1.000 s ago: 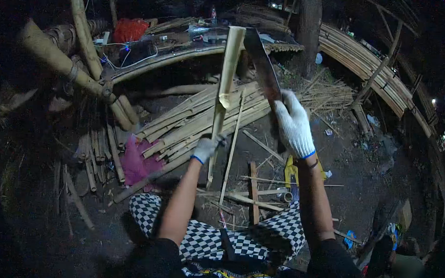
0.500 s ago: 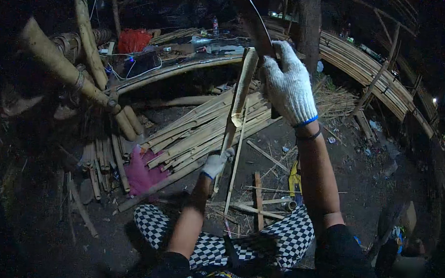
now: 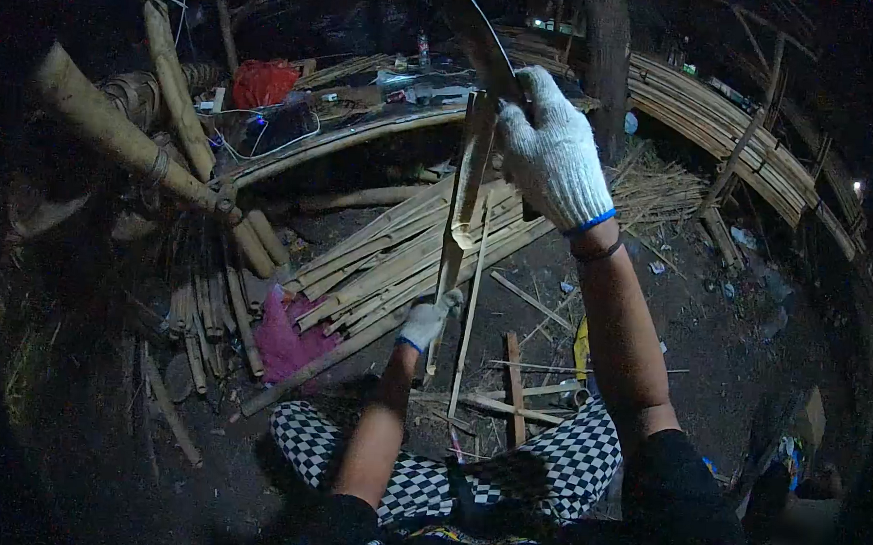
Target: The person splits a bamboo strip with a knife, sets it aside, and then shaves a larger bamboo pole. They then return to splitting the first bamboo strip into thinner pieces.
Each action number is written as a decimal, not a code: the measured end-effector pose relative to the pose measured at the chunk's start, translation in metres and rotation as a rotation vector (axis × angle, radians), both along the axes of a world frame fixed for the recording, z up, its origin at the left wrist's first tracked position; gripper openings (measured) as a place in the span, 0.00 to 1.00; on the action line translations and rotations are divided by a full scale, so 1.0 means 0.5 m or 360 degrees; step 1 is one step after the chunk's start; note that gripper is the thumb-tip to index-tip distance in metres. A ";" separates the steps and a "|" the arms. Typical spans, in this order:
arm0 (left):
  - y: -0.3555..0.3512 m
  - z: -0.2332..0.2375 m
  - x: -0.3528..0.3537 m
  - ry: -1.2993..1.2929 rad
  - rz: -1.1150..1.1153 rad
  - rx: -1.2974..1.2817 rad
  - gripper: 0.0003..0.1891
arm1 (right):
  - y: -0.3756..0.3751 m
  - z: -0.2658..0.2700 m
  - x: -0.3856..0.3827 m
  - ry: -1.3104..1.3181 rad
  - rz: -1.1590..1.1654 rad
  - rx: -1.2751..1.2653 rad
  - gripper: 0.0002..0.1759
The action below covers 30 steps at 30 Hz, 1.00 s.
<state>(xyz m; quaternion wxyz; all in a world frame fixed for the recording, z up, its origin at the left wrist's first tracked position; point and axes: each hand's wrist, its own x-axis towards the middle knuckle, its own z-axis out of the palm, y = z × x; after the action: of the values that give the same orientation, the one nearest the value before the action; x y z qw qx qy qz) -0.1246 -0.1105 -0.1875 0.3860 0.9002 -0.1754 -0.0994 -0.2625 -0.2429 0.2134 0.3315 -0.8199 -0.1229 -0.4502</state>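
My left hand (image 3: 426, 323), in a white knit glove, is closed around the lower part of a split bamboo piece (image 3: 472, 172). The piece stands steeply upright, its hollow inner side and a node showing. My right hand (image 3: 555, 159), gloved in white with a blue cuff, grips a machete (image 3: 487, 49) whose handle is mostly hidden in the fist. The dark blade points up and to the left, its bright edge overlapping the top of the bamboo in this view. A thin bamboo strip (image 3: 472, 303) leans just right of the held piece.
Behind my hands lies a pile of split bamboo (image 3: 388, 256). Further back stands a bamboo-edged bench (image 3: 350, 130) with a red plastic bag (image 3: 265, 83). A pink cloth (image 3: 293, 334) lies at left. Sticks and a yellow item (image 3: 581, 349) litter the ground before my checkered knees.
The machete and my right hand have shifted slightly left and down, closer to the bamboo's top end. My left hand keeps its hold. The whole view has turned a little.
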 end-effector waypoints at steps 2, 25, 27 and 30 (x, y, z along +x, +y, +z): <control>-0.034 -0.055 0.023 0.0005 -0.0090 -0.0605 0.30 | 0.006 0.006 -0.008 0.0013 -0.0115 -0.0124 0.12; 0.083 0.221 -0.062 -0.0919 -0.0340 0.0398 0.21 | 0.049 0.149 0.005 -0.1634 -0.0141 -0.1325 0.17; 0.070 0.208 -0.075 -0.0008 0.0048 0.0378 0.22 | 0.064 0.043 0.054 -0.1029 -0.0152 -0.1095 0.14; 0.070 0.036 -0.074 -0.0726 0.0066 -0.0147 0.20 | 0.053 -0.020 0.082 0.0111 -0.0278 -0.0685 0.13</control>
<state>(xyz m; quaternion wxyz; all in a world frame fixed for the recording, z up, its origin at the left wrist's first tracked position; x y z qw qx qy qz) -0.1617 -0.0757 -0.1696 0.3789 0.8842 -0.2440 0.1227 -0.2217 -0.2163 0.2034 0.1128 -0.8942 -0.1332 -0.4121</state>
